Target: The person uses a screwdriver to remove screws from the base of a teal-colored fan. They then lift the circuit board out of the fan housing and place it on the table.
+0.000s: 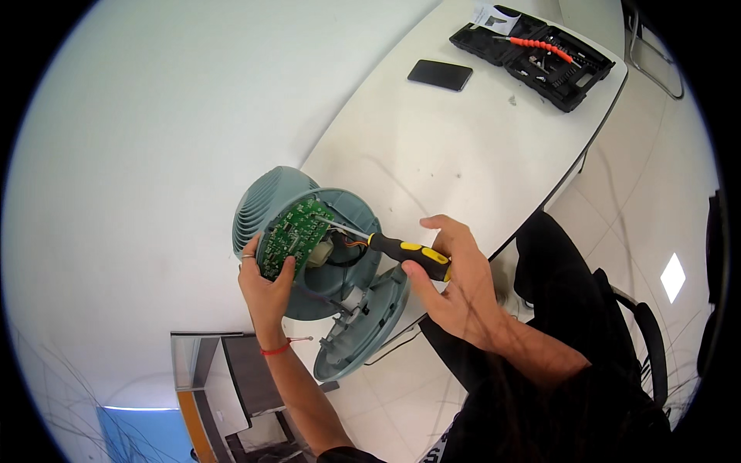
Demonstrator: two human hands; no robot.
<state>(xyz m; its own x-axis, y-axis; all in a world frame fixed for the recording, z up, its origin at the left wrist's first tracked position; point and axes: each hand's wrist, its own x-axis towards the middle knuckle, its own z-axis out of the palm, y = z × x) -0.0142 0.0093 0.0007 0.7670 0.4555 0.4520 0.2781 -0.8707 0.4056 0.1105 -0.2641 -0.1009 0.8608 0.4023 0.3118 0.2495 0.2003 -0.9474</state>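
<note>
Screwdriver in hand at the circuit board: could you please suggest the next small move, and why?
Probably close the right hand more fully around the screwdriver before any turning: the index finger stands clear of the handle, while the tip appears to meet the circuit board, which the left hand holds near its edge.

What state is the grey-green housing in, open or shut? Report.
Open: the housing shows its inside, green circuit board and orange wires exposed.
</note>
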